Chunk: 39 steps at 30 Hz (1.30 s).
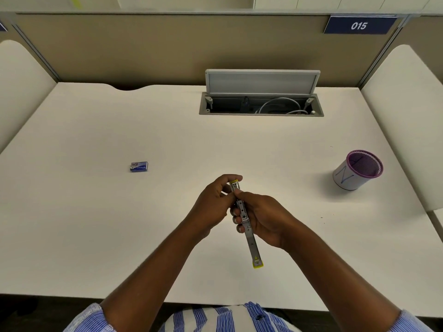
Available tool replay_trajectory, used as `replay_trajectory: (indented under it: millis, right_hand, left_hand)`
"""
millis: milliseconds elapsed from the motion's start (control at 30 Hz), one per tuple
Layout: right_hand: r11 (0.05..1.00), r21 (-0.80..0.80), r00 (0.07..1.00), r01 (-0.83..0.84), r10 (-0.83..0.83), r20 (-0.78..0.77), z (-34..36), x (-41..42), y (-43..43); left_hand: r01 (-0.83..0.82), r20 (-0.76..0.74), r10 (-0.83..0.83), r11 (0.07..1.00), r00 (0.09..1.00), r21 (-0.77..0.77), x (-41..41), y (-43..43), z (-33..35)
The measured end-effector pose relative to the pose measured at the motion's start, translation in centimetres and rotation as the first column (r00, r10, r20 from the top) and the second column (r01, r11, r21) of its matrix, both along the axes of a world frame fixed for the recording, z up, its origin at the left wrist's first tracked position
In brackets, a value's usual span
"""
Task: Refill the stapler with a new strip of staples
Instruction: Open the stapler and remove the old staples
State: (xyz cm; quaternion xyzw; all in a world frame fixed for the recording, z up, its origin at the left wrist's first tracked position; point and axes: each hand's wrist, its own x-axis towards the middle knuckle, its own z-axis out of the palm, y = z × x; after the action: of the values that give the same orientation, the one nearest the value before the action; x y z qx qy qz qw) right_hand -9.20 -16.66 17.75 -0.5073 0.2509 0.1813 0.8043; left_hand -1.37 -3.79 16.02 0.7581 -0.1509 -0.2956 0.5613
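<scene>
A metal stapler (251, 245) with yellow ends is swung fully open into one long straight bar, held above the white desk (96, 212). My right hand (263, 219) grips its middle from the right, near the hinge. My left hand (215, 204) pinches the far half near the yellow tip from the left. Whether a staple strip sits between my fingers cannot be told. A small blue staple box (139, 166) lies shut on the desk, far to the left of both hands.
A white pen cup with a purple mesh rim (358, 170) stands at the right. An open cable hatch (261, 104) with its grey lid raised sits at the back of the desk. Partition walls enclose the desk on three sides.
</scene>
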Motion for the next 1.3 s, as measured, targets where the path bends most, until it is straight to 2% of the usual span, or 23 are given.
replay_trajectory:
  millis: [267, 400, 567, 600, 667, 700, 733, 800, 867, 933, 1133, 1233, 1300]
  right_hand:
    - [0.994, 0.104, 1.000, 0.025, -0.027, 0.009, 0.5, 0.1, -0.1]
    - [0.995, 0.097, 0.999, 0.030, -0.033, 0.023, 0.3, -0.1, 0.1]
    - [0.997, 0.068, 0.999, -0.038, 0.038, 0.003, 0.4, -0.6, 0.1]
    - [0.998, 0.044, 0.999, -0.042, 0.042, 0.006, 0.4, -0.7, 0.1]
    - [0.993, -0.107, 0.999, -0.041, 0.045, 0.031, 0.3, -0.8, 0.3]
    - [0.968, -0.250, 0.997, -0.036, 0.053, 0.063, 0.2, -0.8, 0.5]
    - [0.898, -0.439, 0.990, -0.020, 0.079, 0.116, 0.0, -0.9, 0.7]
    - [0.606, -0.791, 0.939, 0.086, 0.217, 0.268, -0.4, -1.3, 0.9]
    - [0.337, -0.928, 0.855, 0.160, 0.422, 0.301, -1.0, -1.8, 1.1]
    - [0.167, -0.977, 0.836, 0.133, 0.511, 0.201, -1.3, -1.9, 1.3]
    - [0.120, -0.959, 0.838, 0.257, 0.467, 0.283, -0.5, -1.7, 0.7]
    - [0.008, -0.970, 0.840, 0.242, 0.499, 0.213, -0.2, -1.5, 0.4]
    - [0.002, -0.969, 0.843, 0.248, 0.493, 0.217, 0.1, -1.4, 0.2]
  left_hand:
    - [-0.029, -0.064, 0.027, 0.999, 0.998, -0.043, 0.0, -0.3, -0.2]
    - [-0.049, -0.079, 0.045, 0.997, 0.996, -0.055, 0.0, -0.3, -0.4]
    - [-0.054, -0.090, 0.049, 0.997, 0.995, -0.057, 0.1, -0.2, -0.6]
    - [-0.075, -0.126, 0.063, 0.993, 0.990, -0.089, 0.0, -0.2, -0.7]
    - [-0.239, -0.357, 0.151, 0.947, 0.922, -0.216, 0.0, -0.3, -0.7]
    - [-0.361, -0.524, 0.176, 0.891, 0.833, -0.275, 0.1, -0.4, -0.6]
    - [-0.475, -0.668, 0.166, 0.823, 0.726, -0.311, 0.1, -0.5, -0.5]
    - [-0.607, -0.822, 0.104, 0.727, 0.560, -0.322, 0.3, -0.6, -0.5]
    - [-0.635, -0.857, 0.037, 0.688, 0.514, -0.351, 0.1, -0.7, -0.4]
    - [-0.634, -0.851, 0.002, 0.669, 0.525, -0.389, -0.1, -1.0, -0.4]
    - [-0.610, -0.835, -0.055, 0.657, 0.548, -0.443, 0.2, -1.3, -0.4]
    - [-0.604, -0.829, -0.057, 0.657, 0.556, -0.450, 0.3, -1.5, -0.5]
    - [-0.608, -0.829, -0.053, 0.654, 0.557, -0.450, 0.3, -1.6, -0.4]
